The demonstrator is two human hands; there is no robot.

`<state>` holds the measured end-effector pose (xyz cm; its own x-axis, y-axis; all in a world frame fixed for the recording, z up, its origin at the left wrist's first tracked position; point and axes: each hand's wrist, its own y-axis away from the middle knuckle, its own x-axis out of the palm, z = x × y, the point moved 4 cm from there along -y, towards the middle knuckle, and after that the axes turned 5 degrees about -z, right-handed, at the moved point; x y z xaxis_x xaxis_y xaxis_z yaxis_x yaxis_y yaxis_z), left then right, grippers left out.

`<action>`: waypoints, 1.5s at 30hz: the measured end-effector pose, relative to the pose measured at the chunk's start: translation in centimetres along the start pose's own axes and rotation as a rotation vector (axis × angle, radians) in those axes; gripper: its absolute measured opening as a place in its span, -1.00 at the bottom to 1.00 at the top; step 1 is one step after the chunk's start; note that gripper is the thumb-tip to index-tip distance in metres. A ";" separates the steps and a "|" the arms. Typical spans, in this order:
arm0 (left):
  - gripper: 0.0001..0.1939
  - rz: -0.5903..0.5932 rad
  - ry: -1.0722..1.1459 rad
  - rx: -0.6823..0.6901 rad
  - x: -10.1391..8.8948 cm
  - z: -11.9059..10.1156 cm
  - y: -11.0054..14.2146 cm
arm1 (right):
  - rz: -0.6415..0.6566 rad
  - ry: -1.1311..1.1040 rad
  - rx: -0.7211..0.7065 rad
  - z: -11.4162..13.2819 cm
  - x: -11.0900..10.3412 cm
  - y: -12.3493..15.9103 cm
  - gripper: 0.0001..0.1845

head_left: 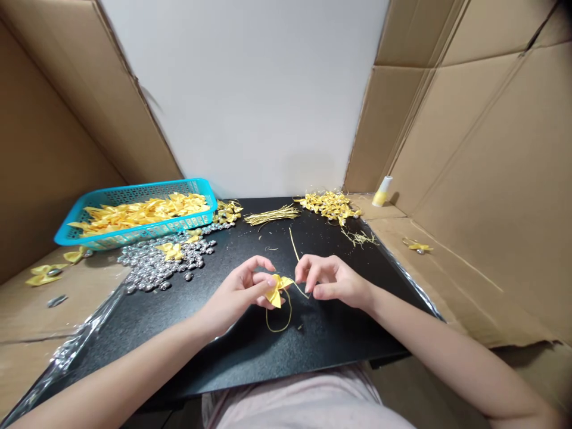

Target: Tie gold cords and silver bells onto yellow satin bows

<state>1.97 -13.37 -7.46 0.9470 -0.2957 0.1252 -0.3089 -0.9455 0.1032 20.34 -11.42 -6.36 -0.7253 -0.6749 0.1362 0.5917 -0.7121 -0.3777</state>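
Low over the black table, my left hand (pixel 248 287) pinches a yellow ribbon bow (pixel 277 293) between thumb and fingers. From the bow a thin gold cord (pixel 290 317) hangs down in a loop. My right hand (pixel 334 279) is just to the right of the bow, its fingers curled and closed on the cord. One straight length of cord sticks up beyond these fingers, and another end shows below them. The bow's centre is partly covered by my left fingers, and the exact grip of my right fingertips is hard to see.
A turquoise basket (pixel 134 186) of yellow bows stands at the back left. Silver beads (pixel 152 262) spread before it. Gold cords (pixel 272 215) lie at the back, beside a pile of finished-looking bows (pixel 328 205) and cord scraps (pixel 358 238). A cone-shaped spool (pixel 382 192) stands right. Cardboard walls (pixel 491 179) flank the table.
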 end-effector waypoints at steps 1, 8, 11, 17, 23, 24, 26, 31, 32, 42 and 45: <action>-0.64 -0.005 -0.002 0.004 0.0 0.0 0.0 | 0.005 0.033 -0.012 0.1 0.0 0.0 -0.78; -0.56 0.017 0.007 -0.006 0.1 0.5 -0.1 | -0.255 0.641 -0.174 0.3 0.7 0.1 -0.89; -0.53 0.016 0.002 0.000 0.3 0.6 -0.1 | -0.291 0.865 -0.254 0.0 1.8 0.3 -0.89; -0.53 0.020 -0.019 0.007 0.6 0.7 0.2 | -0.288 1.012 -0.202 -0.5 2.3 0.4 -0.91; -0.60 -0.021 -0.033 -0.013 0.0 0.6 -0.3 | -0.147 0.704 0.007 -0.7 1.7 0.1 -0.90; -0.62 -0.042 -0.042 -0.012 -0.2 0.5 -0.5 | -0.121 0.624 0.054 -0.8 1.6 0.0 -0.89; -0.64 -0.107 -0.060 0.004 -0.7 0.2 -0.7 | -0.090 0.439 0.146 -1.1 1.3 0.0 -0.82; -0.68 -0.220 -0.074 0.048 -1.5 -0.5 -1.1 | -0.071 -0.044 0.251 -1.0 0.9 0.0 -0.70; -0.68 -0.216 -0.072 0.051 -1.5 -0.6 -1.1 | -0.070 -0.117 0.272 -1.1 0.8 0.0 -0.70; -0.71 -0.151 -0.109 0.025 -1.1 -0.5 -0.8 | -0.035 -0.422 0.401 -1.4 0.5 0.1 -0.85; -0.74 -0.045 -0.096 -0.001 -0.6 -0.3 -0.5 | -0.044 -0.458 0.407 -1.2 0.5 0.0 -0.86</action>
<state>1.55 -12.63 -7.25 0.9640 -0.2646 0.0249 -0.2658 -0.9581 0.1071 19.59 -11.52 -7.40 -0.5804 -0.5936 0.5574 0.7173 -0.6967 0.0050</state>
